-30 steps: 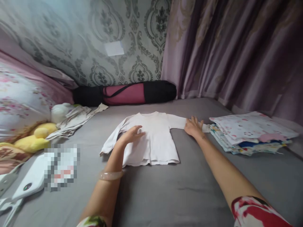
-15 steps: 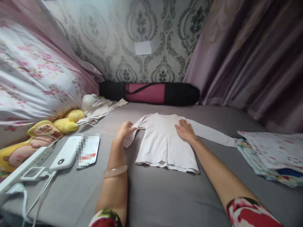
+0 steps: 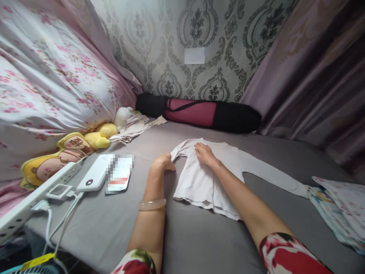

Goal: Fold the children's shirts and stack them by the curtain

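Note:
A small white long-sleeved shirt (image 3: pixel 211 182) lies on the grey bed sheet (image 3: pixel 188 243), collar away from me. My left hand (image 3: pixel 163 163) is closed at the end of the shirt's left-side sleeve, and the cuff is hidden by the fingers. That sleeve bends down from the shoulder. My right hand (image 3: pixel 205 154) rests on the upper chest near the left-side shoulder, palm down, holding nothing. The other sleeve stretches out to the right, its cuff by a stack of folded printed cloths (image 3: pixel 339 213).
To the left are a phone (image 3: pixel 119 175), a white power bank (image 3: pixel 95 175), a power strip (image 3: pixel 40 194) with cables, plush toys (image 3: pixel 99 137) and a crumpled beige cloth (image 3: pixel 137 127). A black and maroon long bag (image 3: pixel 194 113) lies along the wall. Curtains hang on both sides.
My right hand has slid left across the shirt, from the right-side shoulder toward the left-side one. My left hand has curled around the sleeve end. The view has turned left.

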A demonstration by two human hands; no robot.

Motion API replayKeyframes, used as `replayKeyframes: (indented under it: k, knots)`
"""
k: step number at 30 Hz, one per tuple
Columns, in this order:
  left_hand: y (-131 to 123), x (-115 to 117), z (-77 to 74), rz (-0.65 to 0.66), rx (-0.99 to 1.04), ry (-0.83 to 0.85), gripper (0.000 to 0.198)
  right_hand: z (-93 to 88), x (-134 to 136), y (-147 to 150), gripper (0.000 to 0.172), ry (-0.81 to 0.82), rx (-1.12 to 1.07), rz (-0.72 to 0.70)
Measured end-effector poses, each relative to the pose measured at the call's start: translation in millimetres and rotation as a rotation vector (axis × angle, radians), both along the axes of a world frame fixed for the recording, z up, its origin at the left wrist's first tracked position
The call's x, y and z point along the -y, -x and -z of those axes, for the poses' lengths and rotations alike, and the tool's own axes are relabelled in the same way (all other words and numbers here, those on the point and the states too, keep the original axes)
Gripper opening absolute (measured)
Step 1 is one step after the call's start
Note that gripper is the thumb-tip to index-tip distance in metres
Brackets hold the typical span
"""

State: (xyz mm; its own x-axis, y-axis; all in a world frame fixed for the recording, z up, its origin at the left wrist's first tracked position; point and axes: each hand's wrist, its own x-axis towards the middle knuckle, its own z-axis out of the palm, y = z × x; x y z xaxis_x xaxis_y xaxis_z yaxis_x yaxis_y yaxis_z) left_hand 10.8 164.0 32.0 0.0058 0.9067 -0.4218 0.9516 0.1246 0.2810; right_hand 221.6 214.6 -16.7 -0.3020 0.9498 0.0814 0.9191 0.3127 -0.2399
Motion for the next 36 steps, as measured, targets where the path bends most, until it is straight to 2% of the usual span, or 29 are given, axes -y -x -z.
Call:
replayKeyframes:
  k: [4, 7, 11, 14, 16, 18, 21, 25, 29, 33, 36]
  knots:
    - [3.2, 4.3, -1.6, -0.010, -0.014, -0.022, 0.034, 7.5, -20.9, 28.1, 0.044, -0.010, -0.063, -0.055]
    - [12.1, 6.2, -1.5, -0.091, 0.035, -0.064, 0.024, 14.7, -28.6, 35.8, 0.044, -0.021, -0.106, 0.013]
    - [34.2, 3.6, -1.5, -0.227, 0.069, -0.039, 0.019, 22.5, -26.6, 38.2, 0.044, -0.052, -0.119, 0.113]
    - [55.4, 1.0, -7.2, -0.282, 0.111, 0.021, 0.017, 23.5, -23.0, 39.5, 0.044, -0.063, -0.112, 0.122]
    - [69.4, -0.9, -13.4, -0.308, 0.217, 0.027, 0.015, 22.5, -21.4, 40.6, 0.044, -0.060, -0.113, 0.121]
    - [81.7, -4.6, -18.9, -0.361, 0.323, -0.037, 0.013, 21.1, -20.3, 41.6, 0.045, -0.055, -0.114, 0.118]
    - [94.5, -16.5, -20.4, -0.466, 0.391, -0.246, 0.015, 19.6, -19.2, 42.7, 0.047, -0.046, -0.109, 0.125]
    - [99.0, -40.8, -6.2, -0.496, 0.356, -0.452, 0.016, 18.5, -18.1, 44.5, 0.048, -0.027, -0.099, 0.140]
    - [96.7, -57.3, 12.6, -0.523, 0.186, -0.520, 0.022, 17.9, -16.0, 47.9, 0.051, -0.026, -0.073, 0.160]
    - [96.1, -57.3, 23.5, -0.460, -0.011, -0.544, 0.028, 17.7, -14.3, 51.3, 0.054, -0.012, -0.024, 0.166]
    - [93.9, -53.2, 28.0, -0.372, -0.149, -0.491, 0.032, 17.2, -14.3, 53.2, 0.055, 0.003, -0.006, 0.180]
